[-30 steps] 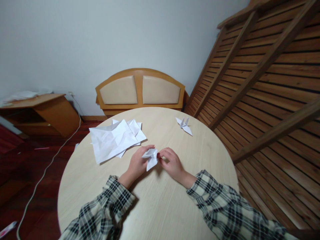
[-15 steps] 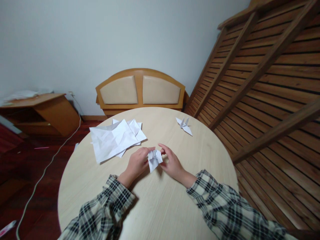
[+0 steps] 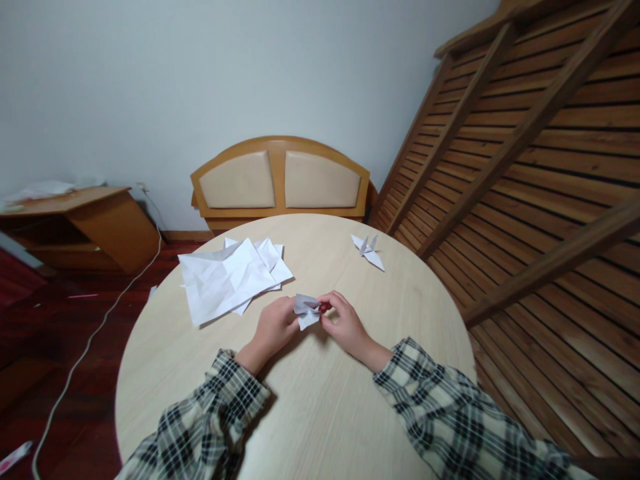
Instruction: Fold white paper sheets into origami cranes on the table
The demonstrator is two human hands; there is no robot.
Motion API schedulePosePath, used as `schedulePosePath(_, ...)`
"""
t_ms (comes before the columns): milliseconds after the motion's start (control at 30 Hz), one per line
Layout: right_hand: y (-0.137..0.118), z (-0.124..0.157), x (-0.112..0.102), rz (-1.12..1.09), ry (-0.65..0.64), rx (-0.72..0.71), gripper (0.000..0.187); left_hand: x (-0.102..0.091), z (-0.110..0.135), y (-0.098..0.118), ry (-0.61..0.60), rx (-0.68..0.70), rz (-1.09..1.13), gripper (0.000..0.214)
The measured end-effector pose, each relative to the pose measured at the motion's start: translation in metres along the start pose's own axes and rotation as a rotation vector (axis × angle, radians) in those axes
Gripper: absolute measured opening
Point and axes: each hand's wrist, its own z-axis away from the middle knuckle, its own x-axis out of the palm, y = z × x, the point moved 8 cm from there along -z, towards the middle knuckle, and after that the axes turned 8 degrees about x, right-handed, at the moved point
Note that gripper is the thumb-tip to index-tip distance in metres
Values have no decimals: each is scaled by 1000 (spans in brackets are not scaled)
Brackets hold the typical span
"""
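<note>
While left hand (image 3: 274, 328) clamps one side and right hand (image 3: 347, 328) pinches the other, folded paper (image 3: 309, 321) sits between them; light, even pressure should keep it crisp. Sheets (image 3: 225, 281): beyond left hand.

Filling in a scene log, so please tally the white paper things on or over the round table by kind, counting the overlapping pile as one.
Folded paper between the left hand and right hand: 1
Winged paper bird: 1
Pile of sheets: 1
Total: 3
</note>
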Motion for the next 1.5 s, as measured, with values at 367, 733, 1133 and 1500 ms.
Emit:
schedulePosePath(367, 16, -1, -3, 15, 58, 82, 18, 22, 0, -2, -81, -259, 634, 30)
schedulePosePath(733, 15, 1, 0, -39, 35, 30, 30, 32, 1, -8, -92, -398, 891, 37)
schedulePosePath(1133, 29, -1, 13, -238, -6, 155, 13, 32, 6, -19, 44, -526, 1016, 52)
schedulePosePath(1500, -6, 3, 5, -35, -91, -46, 29, 23, 0, -16, 34, -444, 867, 38)
